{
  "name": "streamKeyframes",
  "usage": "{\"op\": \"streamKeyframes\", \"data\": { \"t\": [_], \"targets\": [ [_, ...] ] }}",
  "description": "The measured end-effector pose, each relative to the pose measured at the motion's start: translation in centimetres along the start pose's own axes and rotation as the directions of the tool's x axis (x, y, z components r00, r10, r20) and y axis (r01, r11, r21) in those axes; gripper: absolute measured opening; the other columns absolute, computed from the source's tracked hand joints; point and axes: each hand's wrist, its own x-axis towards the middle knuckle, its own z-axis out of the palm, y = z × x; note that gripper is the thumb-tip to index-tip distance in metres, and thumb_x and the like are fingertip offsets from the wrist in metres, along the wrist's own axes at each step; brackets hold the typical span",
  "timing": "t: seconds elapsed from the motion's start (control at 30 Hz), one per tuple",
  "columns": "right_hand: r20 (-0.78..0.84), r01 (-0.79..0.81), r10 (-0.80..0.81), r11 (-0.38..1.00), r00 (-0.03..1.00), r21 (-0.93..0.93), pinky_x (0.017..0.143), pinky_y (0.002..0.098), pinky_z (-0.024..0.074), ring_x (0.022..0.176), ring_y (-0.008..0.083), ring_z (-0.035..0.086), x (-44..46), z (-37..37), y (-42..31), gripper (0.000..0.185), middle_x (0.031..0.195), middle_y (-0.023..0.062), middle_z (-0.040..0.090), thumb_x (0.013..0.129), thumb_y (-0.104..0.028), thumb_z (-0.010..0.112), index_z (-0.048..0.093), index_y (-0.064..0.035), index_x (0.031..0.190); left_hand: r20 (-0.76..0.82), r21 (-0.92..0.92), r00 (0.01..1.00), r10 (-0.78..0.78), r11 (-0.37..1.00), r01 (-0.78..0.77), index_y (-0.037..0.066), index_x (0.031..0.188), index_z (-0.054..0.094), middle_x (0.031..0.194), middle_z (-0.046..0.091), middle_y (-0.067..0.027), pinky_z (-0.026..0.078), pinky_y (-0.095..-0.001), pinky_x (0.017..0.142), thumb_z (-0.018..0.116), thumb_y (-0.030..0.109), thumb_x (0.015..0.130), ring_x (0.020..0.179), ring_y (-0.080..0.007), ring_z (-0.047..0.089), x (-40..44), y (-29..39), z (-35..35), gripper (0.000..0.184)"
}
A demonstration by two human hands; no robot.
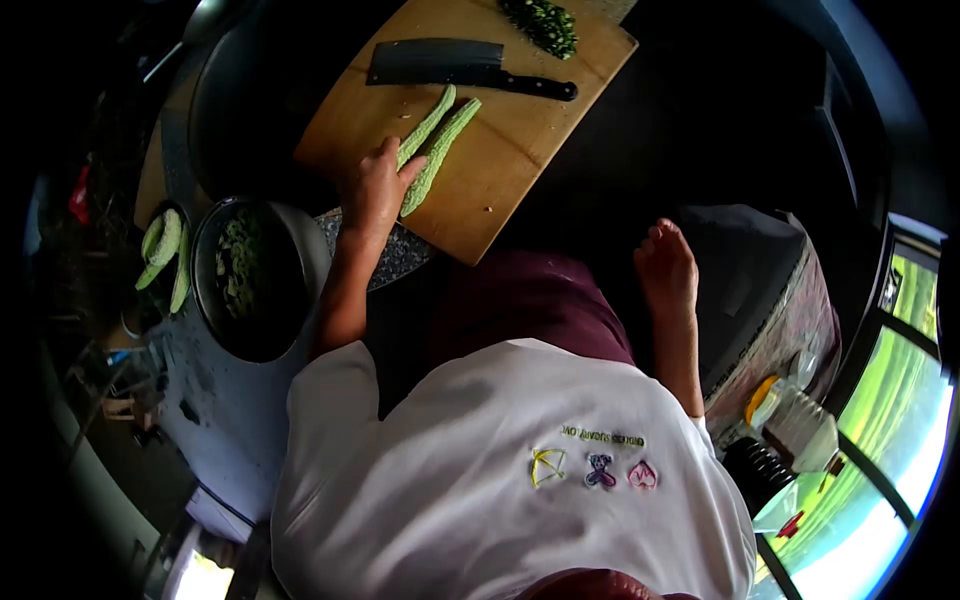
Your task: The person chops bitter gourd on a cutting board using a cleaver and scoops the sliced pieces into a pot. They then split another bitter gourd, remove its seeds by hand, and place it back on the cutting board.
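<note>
My left hand (376,190) is at the near left part of a wooden cutting board (500,190), its thumb and fingers closed around the lower part of a pale green, bumpy bitter melon (430,122). A second bitter melon (442,155) lies alongside, touching the thumb. Beyond them a cleaver (440,63) rests flat, its black handle pointing right. Chopped dark green vegetable (543,25) is heaped at the board's far end. Off to the right of the board, my right hand (667,268) hangs in the air with its fingers curled in and nothing visible in them.
Left of my arm stands a deep pot (208,290) with cut green pieces inside. More bitter melons (160,248) lie beyond it. A dark covered block (745,290) is on my right, with plastic bottles (800,430) near the window. Much of the background is dark.
</note>
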Motion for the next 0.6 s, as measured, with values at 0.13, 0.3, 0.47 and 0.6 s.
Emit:
{"op": "streamKeyframes", "data": {
  "t": [0.13, 0.3, 0.47, 0.6],
  "targets": [
    [0.137, -0.041, 0.061, 0.988, 0.989, -0.150, 0.059, 0.0256, 0.0412, 0.062, 0.0115, 0.048, 5.7, 6.2, -1.2, 0.011, 0.077, 0.0032, 0.054, 0.088, -0.012, 0.049, 0.054, -0.0058, 0.095, -0.204, 0.130, 0.977, 0.059, 0.991, -0.033, 0.007, 0.093, 0.058, 0.077, 0.064, -0.0081, 0.049, -0.0345, 0.057, 0.064, 0.037, 0.076, 0.068, -0.0240, 0.062, 0.4, -1.8, 1.0, 0.035],
    [0.316, -0.115, 0.252, 0.912, 0.915, -0.395, 0.060, 0.0270, 0.0452, 0.061, 0.0127, 0.052, 10.2, 14.2, -1.6, 0.011, 0.075, 0.0050, 0.054, 0.087, -0.010, 0.049, 0.053, -0.0019, 0.094, -0.164, 0.084, 0.985, 0.052, 0.996, -0.038, 0.011, 0.103, 0.059, 0.099, 0.057, -0.0064, 0.046, -0.0349, 0.076, 0.064, 0.033, 0.076, 0.093, -0.0240, 0.054, -0.1, -2.1, 3.6, 0.035],
    [0.710, 0.628, 0.147, 0.368, 0.688, -0.685, 0.063, 0.0249, 0.0470, 0.072, 0.0136, 0.057, 16.3, 17.2, 0.0, 0.010, 0.080, 0.0061, 0.056, 0.081, -0.004, 0.057, 0.056, -0.0004, 0.091, -0.333, -0.014, 0.939, -0.091, 0.996, 0.091, 0.012, 0.104, 0.060, 0.103, 0.055, -0.0071, 0.042, -0.0388, 0.084, 0.064, 0.026, 0.077, 0.098, -0.0259, 0.052, -0.8, 0.6, 2.8, 0.030],
    [0.862, 0.886, 0.280, 0.071, 0.423, -0.458, 0.070, 0.0309, 0.0490, 0.079, 0.0208, 0.059, 19.5, 18.6, 0.3, 0.015, 0.090, 0.0091, 0.057, 0.078, -0.008, 0.062, 0.057, -0.0032, 0.092, -0.272, -0.010, 0.957, -0.098, 0.995, 0.100, 0.014, 0.105, 0.060, 0.107, 0.054, -0.0063, 0.040, -0.0373, 0.088, 0.063, 0.019, 0.077, 0.102, -0.0239, 0.051, -1.0, 3.4, 1.9, 0.029]
  ]
}}
